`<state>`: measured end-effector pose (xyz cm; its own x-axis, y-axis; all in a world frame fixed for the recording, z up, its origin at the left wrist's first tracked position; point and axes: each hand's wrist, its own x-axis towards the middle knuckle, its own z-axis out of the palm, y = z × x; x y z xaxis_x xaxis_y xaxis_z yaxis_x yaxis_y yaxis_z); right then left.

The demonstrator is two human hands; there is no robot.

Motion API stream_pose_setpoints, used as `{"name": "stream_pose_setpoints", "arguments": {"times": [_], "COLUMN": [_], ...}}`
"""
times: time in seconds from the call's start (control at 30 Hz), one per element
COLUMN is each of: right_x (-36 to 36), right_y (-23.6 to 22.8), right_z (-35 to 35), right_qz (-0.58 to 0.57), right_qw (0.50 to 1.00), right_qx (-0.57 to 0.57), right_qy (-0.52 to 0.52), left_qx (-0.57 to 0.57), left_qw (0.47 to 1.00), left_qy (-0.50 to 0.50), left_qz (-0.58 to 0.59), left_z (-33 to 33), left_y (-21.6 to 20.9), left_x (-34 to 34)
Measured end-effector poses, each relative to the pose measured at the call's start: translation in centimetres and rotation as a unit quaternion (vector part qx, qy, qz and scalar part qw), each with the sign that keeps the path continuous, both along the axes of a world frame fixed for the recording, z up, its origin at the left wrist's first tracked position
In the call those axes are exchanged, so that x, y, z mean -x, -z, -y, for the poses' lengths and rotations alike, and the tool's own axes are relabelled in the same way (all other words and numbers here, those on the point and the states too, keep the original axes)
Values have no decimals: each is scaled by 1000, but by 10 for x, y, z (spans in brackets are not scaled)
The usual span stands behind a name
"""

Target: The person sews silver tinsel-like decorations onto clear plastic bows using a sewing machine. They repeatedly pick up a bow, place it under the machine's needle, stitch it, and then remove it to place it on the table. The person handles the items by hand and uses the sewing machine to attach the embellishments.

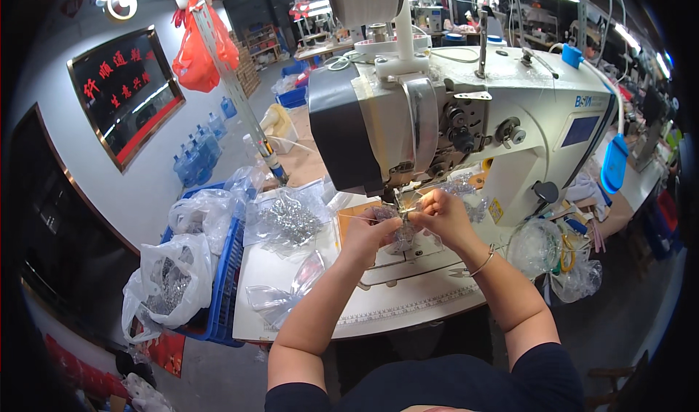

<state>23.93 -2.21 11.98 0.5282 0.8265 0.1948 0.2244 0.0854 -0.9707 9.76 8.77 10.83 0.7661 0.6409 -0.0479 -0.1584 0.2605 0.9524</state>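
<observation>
A white industrial sewing machine (502,84) with a dark end cover stands before me. My left hand (373,236) is closed in a pinch, thumb and fingers around the edge of a small shiny silvery piece (400,243) beneath the needle area (399,198). Right beside the needle, my right hand (443,215) is also closed, thumb and fingertips pinched together; what lies between them is too small to name. A thin pale strand crosses near the left fingers. To the left on the table lies a see-through bag of silvery pieces (290,219).
A blue crate (231,281) with white plastic bags (171,284) adjoins the table's left edge. Shiny bow-shaped see-through pieces (287,292) lie near the front. Small scissors (460,273) rest by my right wrist. A see-through bundle (535,246) sits to the right.
</observation>
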Motion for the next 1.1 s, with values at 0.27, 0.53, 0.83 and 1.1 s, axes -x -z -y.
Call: {"name": "stream_pose_setpoints", "arguments": {"times": [0.27, 0.53, 0.83, 1.1], "right_x": [-7, -14, -39, -58], "right_y": [12, 4, -5, 10], "right_z": [-17, -33, -43, -49], "right_qz": [41, -77, -115, -7], "right_qw": [994, 996, 989, 990], "right_qx": [-57, -16, -53, -70], "right_qy": [82, 50, -77, -121], "left_qx": [9, 73, 37, 18], "left_qw": [997, 995, 994, 997], "left_qy": [37, 57, 101, 65], "left_qz": [-74, -40, -14, -48], "left_z": [-18, -37, -39, -40], "left_y": [-13, -8, -22, -25], "left_x": [-3, -8, -4, -5]}}
